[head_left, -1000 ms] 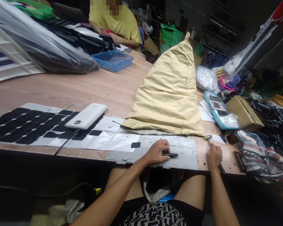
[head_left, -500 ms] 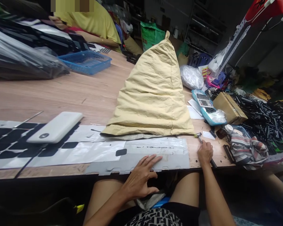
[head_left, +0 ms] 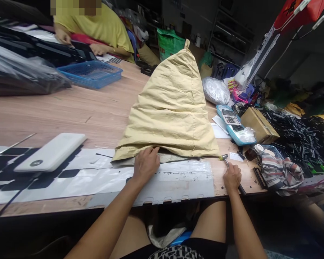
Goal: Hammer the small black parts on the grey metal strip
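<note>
A pale yellow cloth bag [head_left: 170, 111], pointed at the far end with a small loop, lies on the table in front of me. My left hand [head_left: 147, 162] is closed at its near edge, with the fingertips over the cloth and the edge slightly raised beside them. Grey lining shows below that edge. To the right, my right hand [head_left: 232, 177] is wrapped round a small hammer [head_left: 224, 157], whose metal head rests near the bag's right corner. Beneath my left forearm is a grey plastic sheet [head_left: 178, 189].
A white power bank [head_left: 51, 153] lies on black-patterned sheets at left. A blue basket [head_left: 94, 81] stands farther back, near a co-worker in yellow [head_left: 110, 28]. At right are a calculator [head_left: 230, 117], a cardboard box [head_left: 259, 124], a striped cloth [head_left: 280, 172] and piled black parts [head_left: 294, 133].
My left hand has moved up and left from the table's front edge to the bag's near edge and closed there. My right hand stays on the hammer. The view has shifted slightly.
</note>
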Tool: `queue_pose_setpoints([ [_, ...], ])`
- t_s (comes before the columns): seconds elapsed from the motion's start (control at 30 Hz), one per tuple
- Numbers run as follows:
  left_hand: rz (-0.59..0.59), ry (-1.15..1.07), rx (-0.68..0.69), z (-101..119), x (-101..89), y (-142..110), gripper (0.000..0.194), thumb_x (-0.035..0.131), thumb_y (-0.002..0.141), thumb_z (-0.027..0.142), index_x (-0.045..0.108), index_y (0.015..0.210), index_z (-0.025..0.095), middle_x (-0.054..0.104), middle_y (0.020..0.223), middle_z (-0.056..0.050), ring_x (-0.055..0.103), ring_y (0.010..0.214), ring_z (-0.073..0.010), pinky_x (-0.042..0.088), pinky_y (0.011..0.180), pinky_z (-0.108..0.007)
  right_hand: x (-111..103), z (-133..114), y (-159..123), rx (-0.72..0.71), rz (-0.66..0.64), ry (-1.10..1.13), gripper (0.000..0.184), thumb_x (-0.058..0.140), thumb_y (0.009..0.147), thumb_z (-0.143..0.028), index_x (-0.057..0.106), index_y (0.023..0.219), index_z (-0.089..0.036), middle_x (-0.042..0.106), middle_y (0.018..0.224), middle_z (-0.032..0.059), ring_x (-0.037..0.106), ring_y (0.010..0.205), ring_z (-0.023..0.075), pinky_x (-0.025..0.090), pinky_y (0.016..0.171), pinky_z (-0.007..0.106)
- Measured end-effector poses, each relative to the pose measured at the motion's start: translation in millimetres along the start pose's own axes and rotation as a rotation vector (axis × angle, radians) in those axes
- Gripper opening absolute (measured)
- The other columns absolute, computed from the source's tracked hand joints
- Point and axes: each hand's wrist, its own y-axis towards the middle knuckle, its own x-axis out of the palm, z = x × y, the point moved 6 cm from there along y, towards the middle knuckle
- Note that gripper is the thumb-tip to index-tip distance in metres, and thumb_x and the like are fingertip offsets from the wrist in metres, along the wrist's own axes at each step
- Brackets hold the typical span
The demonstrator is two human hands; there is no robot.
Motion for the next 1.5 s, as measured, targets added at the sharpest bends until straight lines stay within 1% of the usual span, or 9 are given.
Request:
queue_pose_setpoints([
  [0.13, 0.025, -0.005, -0.025, 16.0, 10.3, 13.0, 0.064, 0.042, 0.098, 0.032, 0.035, 0.156, 0.007, 0.037, 0.158, -0.026, 0.041, 0.141, -0.0404, 0.036, 0.113, -0.052, -2.2, -1.2, -0.7, 0.007, -0.012, 0.0, 0.035, 0.045, 0.099, -0.02, 0.067, 0.127, -0.02, 0.061, 0.104, 0.0097, 0.051, 0.095, 0.0234, 0.035, 0.077, 0.034],
  [0.23, -0.05, -0.023, -0.083, 21.1, 23.2, 28.0, 0.074, 0.049, 0.096, 0.041, 0.029, 0.158, 0.008, 0.036, 0.157, -0.028, 0.042, 0.139, -0.0434, 0.037, 0.11, -0.054, -4.1, -2.5, -0.9, 0.011, -0.029, 0.0, 0.035, 0.045, 0.1, -0.021, 0.066, 0.127, -0.021, 0.061, 0.104, 0.0097, 0.051, 0.095, 0.0235, 0.035, 0.077, 0.034],
  [0.43, -0.002, -0.017, -0.11, 25.2, 31.1, 42.2, 0.064, 0.047, 0.095, 0.039, 0.038, 0.151, 0.009, 0.049, 0.146, -0.025, 0.049, 0.128, -0.042, 0.044, 0.099, -0.052, -5.3, -4.1, -1.4, 0.01, -0.041, -0.008, 0.035, 0.045, 0.1, -0.02, 0.066, 0.128, -0.021, 0.061, 0.105, 0.0095, 0.051, 0.097, 0.0241, 0.035, 0.078, 0.034],
  [0.6, -0.08, 0.066, -0.132, 19.9, 36.6, 40.2, 0.035, 0.042, 0.091, 0.021, 0.06, 0.118, 0.008, 0.064, 0.111, -0.023, 0.056, 0.111, -0.0389, 0.045, 0.092, -0.048, -6.2, -4.6, -2.2, 0.015, -0.051, -0.006, 0.035, 0.045, 0.1, -0.02, 0.066, 0.127, -0.021, 0.06, 0.103, 0.0095, 0.051, 0.096, 0.0235, 0.035, 0.077, 0.033],
  [0.77, -0.117, 0.054, -0.144, 14.1, 37.4, 35.6, 0.025, 0.048, 0.087, 0.024, 0.065, 0.1, 0.012, 0.062, 0.102, -0.021, 0.055, 0.106, -0.0386, 0.046, 0.09, -0.048, -7.3, -5.0, -2.2, 0.016, -0.049, 0.002, 0.034, 0.045, 0.1, -0.02, 0.066, 0.127, -0.021, 0.06, 0.104, 0.0098, 0.05, 0.095, 0.0234, 0.035, 0.077, 0.034],
  [0.97, -0.076, 0.049, -0.155, 11.5, 24.2, 5.8, 0.038, 0.053, 0.089, 0.047, 0.068, 0.103, 0.014, 0.057, 0.111, -0.021, 0.049, 0.109, -0.0416, 0.044, 0.091, -0.053, -8.3, -6.1, -2.0, 0.014, -0.039, -0.006, 0.034, 0.045, 0.101, -0.02, 0.066, 0.127, -0.021, 0.061, 0.104, 0.0097, 0.051, 0.096, 0.0237, 0.035, 0.078, 0.034],
  [1.13, 0.008, 0.06, -0.151, -2.9, 11.3, -31.3, 0.042, 0.04, 0.097, 0.039, 0.069, 0.113, 0.013, 0.053, 0.116, -0.022, 0.048, 0.109, -0.0393, 0.044, 0.092, -0.053, -10.6, -7.7, -1.9, 0.011, -0.055, -0.011, 0.034, 0.045, 0.1, -0.019, 0.066, 0.126, -0.02, 0.061, 0.104, 0.0102, 0.051, 0.096, 0.0238, 0.036, 0.078, 0.034],
  [1.27, 0.064, -0.055, -0.048, -0.9, 12.3, -57.4, 0.046, 0.038, 0.098, 0.03, 0.065, 0.129, 0.011, 0.056, 0.108, -0.019, 0.052, 0.105, -0.0338, 0.044, 0.097, -0.05, -10.1, -7.4, -1.9, 0.024, -0.061, -0.004, 0.034, 0.044, 0.1, -0.019, 0.066, 0.126, -0.02, 0.061, 0.105, 0.0103, 0.051, 0.096, 0.0238, 0.035, 0.077, 0.034],
  [1.5, -0.133, -0.287, 0.361, 67.3, 38.7, -73.6, 0.035, 0.048, 0.097, 0.026, 0.072, 0.122, 0.024, 0.064, 0.102, -0.01, 0.053, 0.096, -0.0267, 0.046, 0.087, -0.041, -6.4, -4.3, -2.2, 0.026, -0.051, 0.014, 0.034, 0.045, 0.1, -0.02, 0.066, 0.127, -0.021, 0.06, 0.106, 0.0098, 0.05, 0.097, 0.0231, 0.035, 0.079, 0.034],
])
